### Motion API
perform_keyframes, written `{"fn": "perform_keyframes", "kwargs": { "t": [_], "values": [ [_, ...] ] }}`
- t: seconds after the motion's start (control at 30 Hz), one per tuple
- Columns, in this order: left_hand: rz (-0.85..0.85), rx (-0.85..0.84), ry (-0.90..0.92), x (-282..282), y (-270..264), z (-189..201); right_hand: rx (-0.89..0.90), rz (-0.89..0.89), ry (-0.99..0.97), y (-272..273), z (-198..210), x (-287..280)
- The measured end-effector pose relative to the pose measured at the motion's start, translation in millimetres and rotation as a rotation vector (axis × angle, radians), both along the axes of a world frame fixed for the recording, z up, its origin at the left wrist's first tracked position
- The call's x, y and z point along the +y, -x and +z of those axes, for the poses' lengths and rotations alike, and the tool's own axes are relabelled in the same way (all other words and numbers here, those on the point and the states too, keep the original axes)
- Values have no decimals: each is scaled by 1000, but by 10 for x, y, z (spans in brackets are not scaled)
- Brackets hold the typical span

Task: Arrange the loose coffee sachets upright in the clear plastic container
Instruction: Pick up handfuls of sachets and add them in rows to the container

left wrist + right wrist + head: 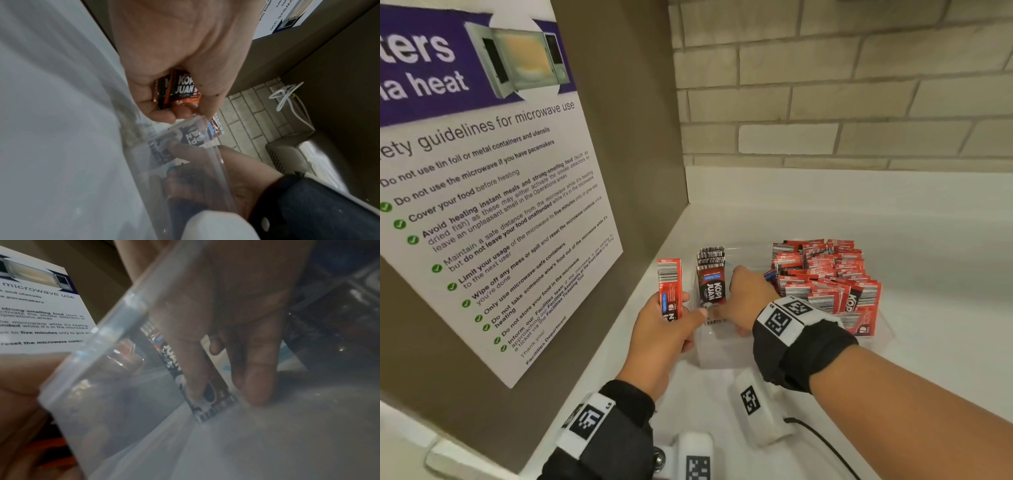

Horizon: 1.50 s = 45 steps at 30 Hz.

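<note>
A: Where do the sachets stand?

B: A small stack of Kopi Juan coffee sachets (711,274) stands upright at the left end of the clear plastic container (717,353), centre of the head view. The right hand (748,301) reaches down inside it; in the right wrist view its fingers (257,369) lie straight along the stack's face, tips near the container floor, pressing rather than clasping.

A: And the other hand?

B: The left hand (666,329), just left of the container, is curled round a few more sachets (669,287), held upright outside the wall.

A: So which step is this?

B: Squaring the first row, I'd judge. Most of the work remains: a loose pile of sachets (825,274) fills the right part of the frame. Whether it lies inside the same container, I cannot tell.

A: Next?

B: Likely lowering the held sachets in beside the stack while the right hand keeps it from toppling.
</note>
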<state>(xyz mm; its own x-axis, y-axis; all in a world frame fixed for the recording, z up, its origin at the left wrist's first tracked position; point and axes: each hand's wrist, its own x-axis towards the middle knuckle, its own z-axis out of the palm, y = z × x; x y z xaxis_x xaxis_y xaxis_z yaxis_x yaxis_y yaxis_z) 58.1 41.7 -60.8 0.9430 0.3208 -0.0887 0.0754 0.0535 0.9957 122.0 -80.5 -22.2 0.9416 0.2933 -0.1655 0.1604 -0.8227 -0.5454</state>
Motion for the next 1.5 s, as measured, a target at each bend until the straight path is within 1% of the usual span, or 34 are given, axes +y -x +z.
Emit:
{"fn": "perform_keyframes", "kwargs": {
  "t": [0.07, 0.17, 0.27, 0.37, 0.47, 0.53, 0.57, 0.63, 0.67, 0.7, 0.77, 0.83, 0.93, 1.03, 1.1, 1.17, 1.23, 1.3, 1.37, 1.43, 1.47, 1.5],
  "values": [
    [-3, -4, -5, -1, 4, 2, 25, -28, -26, -3, -3, 18],
    [-2, -12, 15, 3, 5, 33, 30, 6, -26, -4, 0, 43],
    [13, -37, 139, 29, -12, 151, 29, 41, -32, 2, 14, 24],
    [-32, -101, 293, 86, -18, 298, 36, 2, -54, -2, 15, -4],
    [-85, -133, 375, 133, -21, 421, 54, -31, -84, -2, 51, -26],
    [-113, -147, 405, 151, -17, 491, -2, -16, -95, 21, 133, -62],
    [-121, -154, 402, 161, -12, 520, -75, -8, -104, 42, 199, -86],
    [-125, -175, 352, 176, -5, 563, -257, 3, -181, 96, 353, -127],
    [-124, -189, 324, 179, -6, 582, -308, 7, -261, 128, 425, -132],
    [-124, -206, 310, 176, -7, 604, -311, 9, -359, 162, 479, -122],
    [-130, -244, 310, 143, -18, 644, -226, 31, -550, 241, 539, -67],
    [-138, -274, 304, 95, -25, 685, -154, 62, -655, 296, 499, 4],
    [-144, -290, 309, 40, -23, 716, -197, 50, -757, 303, 413, 71],
    [-114, -295, 329, 27, -13, 715, -302, 34, -806, 302, 379, 113],
    [-81, -307, 374, 40, -16, 723, -439, 51, -789, 313, 358, 135],
    [-89, -321, 401, 47, -14, 750, -556, 131, -667, 340, 353, 152],
    [-111, -305, 410, 48, -6, 792, -603, 219, -539, 354, 342, 145],
    [-113, -292, 400, 58, -15, 810, -595, 275, -448, 357, 339, 123],
    [-94, -291, 423, 90, -38, 814, -566, 297, -449, 384, 337, 110],
    [-80, -312, 493, 112, -52, 822, -521, 238, -590, 413, 326, 102],
    [-83, -324, 506, 113, -58, 825, -452, 177, -680, 419, 326, 97],
    [-91, -331, 507, 106, -58, 829, -341, 115, -764, 421, 331, 89]
  ]
}}
